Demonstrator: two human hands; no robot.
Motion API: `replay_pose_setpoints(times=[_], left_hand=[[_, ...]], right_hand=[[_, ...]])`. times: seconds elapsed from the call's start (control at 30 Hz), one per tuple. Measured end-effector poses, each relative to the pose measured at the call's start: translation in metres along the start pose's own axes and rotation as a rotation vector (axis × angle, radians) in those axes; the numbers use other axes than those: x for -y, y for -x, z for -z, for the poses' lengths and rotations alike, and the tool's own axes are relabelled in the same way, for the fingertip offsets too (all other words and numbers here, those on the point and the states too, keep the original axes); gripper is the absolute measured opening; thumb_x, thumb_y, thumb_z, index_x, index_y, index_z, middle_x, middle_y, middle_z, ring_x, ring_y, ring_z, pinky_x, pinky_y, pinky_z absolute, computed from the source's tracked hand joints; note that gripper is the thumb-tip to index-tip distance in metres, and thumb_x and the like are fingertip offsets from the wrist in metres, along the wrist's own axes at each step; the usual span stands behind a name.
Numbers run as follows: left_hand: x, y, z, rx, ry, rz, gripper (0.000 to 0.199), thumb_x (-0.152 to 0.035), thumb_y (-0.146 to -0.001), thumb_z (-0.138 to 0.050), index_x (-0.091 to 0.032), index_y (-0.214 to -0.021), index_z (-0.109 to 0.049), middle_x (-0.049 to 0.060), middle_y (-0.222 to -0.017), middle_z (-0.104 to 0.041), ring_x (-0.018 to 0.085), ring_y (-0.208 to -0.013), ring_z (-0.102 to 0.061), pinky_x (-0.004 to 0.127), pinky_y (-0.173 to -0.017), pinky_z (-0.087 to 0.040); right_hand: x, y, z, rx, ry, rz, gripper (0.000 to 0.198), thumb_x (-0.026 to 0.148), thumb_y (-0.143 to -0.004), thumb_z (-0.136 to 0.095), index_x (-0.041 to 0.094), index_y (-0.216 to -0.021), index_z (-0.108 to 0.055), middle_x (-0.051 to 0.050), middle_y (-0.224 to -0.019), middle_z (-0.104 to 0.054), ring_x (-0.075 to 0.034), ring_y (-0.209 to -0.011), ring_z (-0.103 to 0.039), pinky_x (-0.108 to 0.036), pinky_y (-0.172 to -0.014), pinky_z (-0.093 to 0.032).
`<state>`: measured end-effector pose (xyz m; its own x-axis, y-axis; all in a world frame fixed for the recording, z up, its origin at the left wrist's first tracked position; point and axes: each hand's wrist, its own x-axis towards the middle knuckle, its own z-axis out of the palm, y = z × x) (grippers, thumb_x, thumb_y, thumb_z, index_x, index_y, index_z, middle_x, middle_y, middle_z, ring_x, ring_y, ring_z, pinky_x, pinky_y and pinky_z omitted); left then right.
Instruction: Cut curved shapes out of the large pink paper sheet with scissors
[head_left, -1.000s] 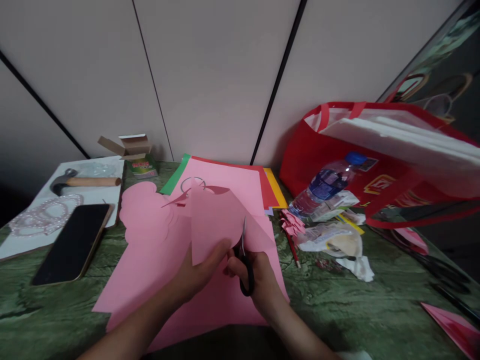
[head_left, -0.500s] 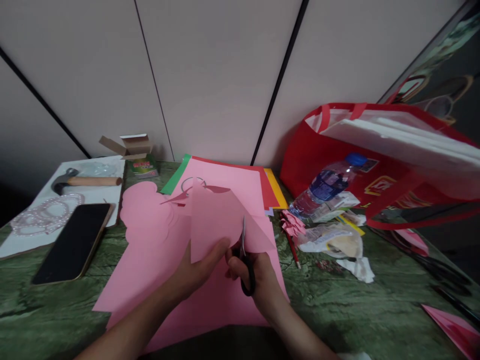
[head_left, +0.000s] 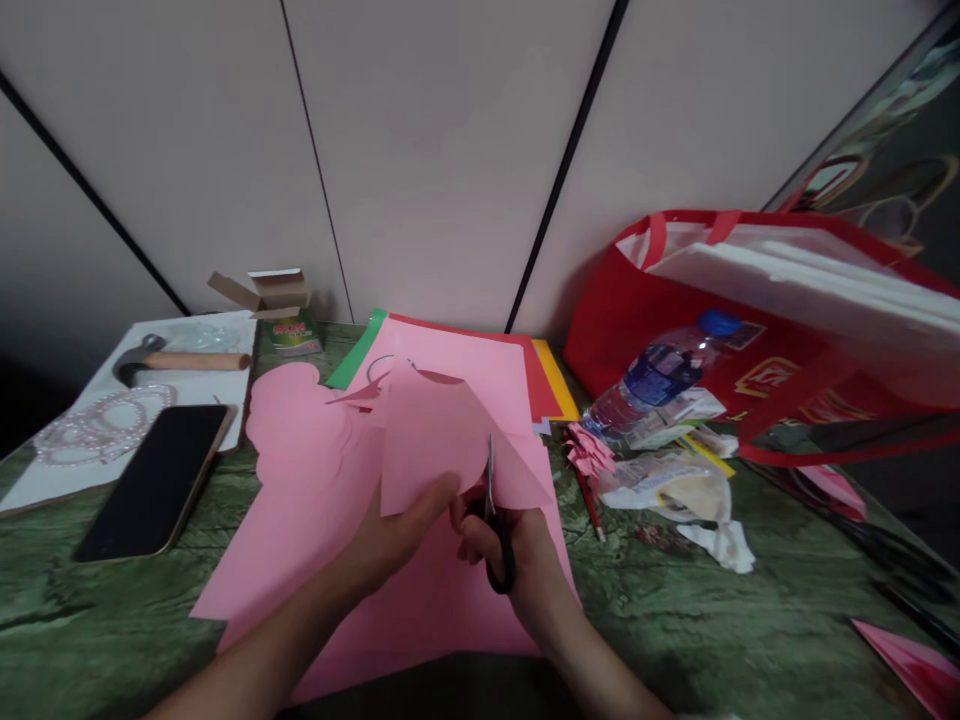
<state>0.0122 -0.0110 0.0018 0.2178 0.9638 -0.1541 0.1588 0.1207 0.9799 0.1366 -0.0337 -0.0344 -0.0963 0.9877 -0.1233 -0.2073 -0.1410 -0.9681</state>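
Blades away! The scissors with black loop handles and slim metal blades (head_left: 493, 514) pointed from the person toward the pale panelled wall (head_left: 435, 170), long axis running near to far, handle end slightly right. They sat over the broad flat pink paper sheets (head_left: 442, 620), at the lifted, bent piece of pink paper (head_left: 431, 440). One blade showed in front of that piece; the other could not be made out. The right hand (head_left: 525, 555) had its fingers curled around the handles. And the left hand (head_left: 401, 530)? Gripping the piece's near edge, thumb on top, other fingers hidden, its pointed corner aimed right.
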Motion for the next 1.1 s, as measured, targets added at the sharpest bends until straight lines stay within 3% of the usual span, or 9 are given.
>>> replay_pose_setpoints(times=[0.37,0.53,0.63,0.77,0.87,0.97,1.1], left_hand=[[0.006,-0.002,0.003,-0.015,-0.009,0.027,0.040,-0.035,-0.079,-0.044,-0.023,-0.041,-0.046,-0.002,-0.046,-0.058,0.018,-0.059,-0.060,0.031,-0.073,-0.047],[-0.007,0.003,-0.002,-0.043,0.029,0.065,0.035,-0.037,-0.079,-0.046,-0.022,-0.049,-0.056,0.000,-0.047,-0.061,0.020,-0.059,-0.062,0.031,-0.069,-0.049],[-0.012,0.006,-0.006,-0.150,0.021,0.138,0.029,-0.039,-0.074,-0.053,-0.021,-0.053,-0.059,0.000,-0.043,-0.059,0.021,-0.054,-0.061,0.032,-0.061,-0.049],[-0.006,0.006,-0.002,-0.222,-0.060,0.319,0.033,-0.051,-0.068,-0.058,-0.022,-0.051,-0.058,0.002,-0.053,-0.066,0.024,-0.065,-0.064,0.034,-0.066,-0.048],[0.003,0.002,0.003,-0.188,-0.072,0.202,0.037,-0.050,-0.072,-0.052,-0.023,-0.047,-0.052,-0.001,-0.054,-0.064,0.021,-0.063,-0.062,0.032,-0.066,-0.048],[0.009,-0.003,0.005,-0.062,0.034,0.070,0.036,-0.047,-0.076,-0.046,-0.022,-0.052,-0.051,-0.003,-0.051,-0.060,0.017,-0.052,-0.059,0.029,-0.061,-0.049],[0.014,-0.007,0.007,0.025,0.078,0.040,0.036,-0.047,-0.079,-0.043,-0.020,-0.060,-0.057,-0.001,-0.058,-0.061,0.016,-0.053,-0.059,0.030,-0.061,-0.050]], right_hand=[[0.001,0.000,-0.003,-0.035,0.018,-0.016,0.015,0.027,-0.063,-0.061,0.018,-0.071,-0.052,0.006,-0.051,-0.047,-0.009,-0.041,-0.044,-0.023,-0.041,-0.035],[-0.004,-0.001,0.000,-0.018,-0.013,0.007,0.014,0.024,-0.063,-0.060,0.018,-0.073,-0.052,0.006,-0.055,-0.050,-0.008,-0.042,-0.045,-0.022,-0.041,-0.038],[-0.008,-0.001,0.000,-0.001,0.018,0.017,0.014,0.022,-0.063,-0.059,0.018,-0.075,-0.053,0.006,-0.050,-0.051,-0.009,-0.042,-0.047,-0.022,-0.041,-0.038],[-0.015,-0.001,0.000,0.007,0.008,0.033,0.017,0.020,-0.064,-0.058,0.018,-0.079,-0.052,0.006,-0.050,-0.052,-0.010,-0.041,-0.048,-0.022,-0.040,-0.039],[-0.020,-0.001,0.001,0.047,-0.023,0.043,0.018,0.019,-0.062,-0.058,0.019,-0.079,-0.051,0.007,-0.052,-0.051,-0.010,-0.040,-0.048,-0.022,-0.039,-0.039],[-0.020,-0.001,0.001,0.095,-0.031,0.049,0.020,0.019,-0.061,-0.058,0.020,-0.079,-0.049,0.008,-0.050,-0.048,-0.011,-0.040,-0.049,-0.022,-0.039,-0.040],[-0.019,-0.001,0.001,0.132,-0.023,0.064,0.020,0.022,-0.062,-0.057,0.019,-0.081,-0.050,0.006,-0.052,-0.048,-0.012,-0.043,-0.049,-0.023,-0.040,-0.040]])
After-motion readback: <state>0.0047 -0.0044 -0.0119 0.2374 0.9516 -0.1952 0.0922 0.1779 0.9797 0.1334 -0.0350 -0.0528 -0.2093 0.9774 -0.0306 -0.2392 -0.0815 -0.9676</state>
